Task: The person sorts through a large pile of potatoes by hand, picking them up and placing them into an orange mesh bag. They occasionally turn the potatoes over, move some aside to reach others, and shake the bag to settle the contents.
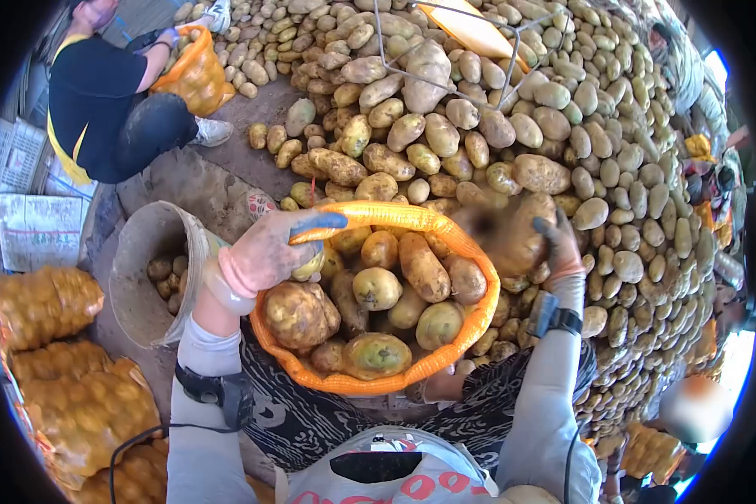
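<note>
An orange mesh bag (376, 385) stands open in front of me, its rim rolled outward and several potatoes (376, 288) inside. Gloved with dark-blue fingertips, my left hand (270, 245) is closed around the bag's upper left rim. Just beyond the rim on the right, my right hand (563, 245), in a similar glove, grips a large brownish potato (525, 233) from its right side. The left edge of that potato is smeared. My left fingers partly cover a small potato at the rim.
A big potato pile (630, 193) rises ahead and to the right, with a wire frame (445, 86) on it. At left stand a dirty white bucket (130, 277) holding potatoes and several filled mesh bags (84, 403). Another person (101, 101) crouches by an orange bag (200, 77).
</note>
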`<state>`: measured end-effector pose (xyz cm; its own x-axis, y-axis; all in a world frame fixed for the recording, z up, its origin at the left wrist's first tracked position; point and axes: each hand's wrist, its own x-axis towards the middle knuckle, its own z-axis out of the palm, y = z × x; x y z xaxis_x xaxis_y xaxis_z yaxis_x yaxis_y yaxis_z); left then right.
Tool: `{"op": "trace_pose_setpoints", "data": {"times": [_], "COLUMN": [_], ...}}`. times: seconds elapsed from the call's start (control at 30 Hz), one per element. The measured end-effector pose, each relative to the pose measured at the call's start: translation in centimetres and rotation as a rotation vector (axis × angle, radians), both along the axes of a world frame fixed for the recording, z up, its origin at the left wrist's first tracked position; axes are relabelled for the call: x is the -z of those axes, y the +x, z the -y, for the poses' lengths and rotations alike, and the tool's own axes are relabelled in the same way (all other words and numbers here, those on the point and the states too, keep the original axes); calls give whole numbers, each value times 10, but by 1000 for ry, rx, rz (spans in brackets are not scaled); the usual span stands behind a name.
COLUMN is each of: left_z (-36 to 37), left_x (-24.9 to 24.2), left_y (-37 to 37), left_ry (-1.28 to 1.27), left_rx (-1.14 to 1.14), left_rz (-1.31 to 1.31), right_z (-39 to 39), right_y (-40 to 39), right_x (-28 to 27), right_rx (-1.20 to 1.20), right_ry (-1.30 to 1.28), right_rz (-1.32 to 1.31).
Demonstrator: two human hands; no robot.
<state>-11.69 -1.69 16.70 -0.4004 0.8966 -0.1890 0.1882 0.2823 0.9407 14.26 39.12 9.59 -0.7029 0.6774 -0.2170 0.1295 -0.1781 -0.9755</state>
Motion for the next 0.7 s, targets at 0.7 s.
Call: {"op": "trace_pose_setpoints", "data": {"times": [0.7], "left_z": [5], "left_x": [43], "left_y": [-11], "left_ry": [254], "left_rx": [-101], "left_rz": [-432], "right_z": [246], "right_y": [-82], "right_x": [-82], "right_rx": [-576], "right_ry": [1245], "right_rz": [367]}}
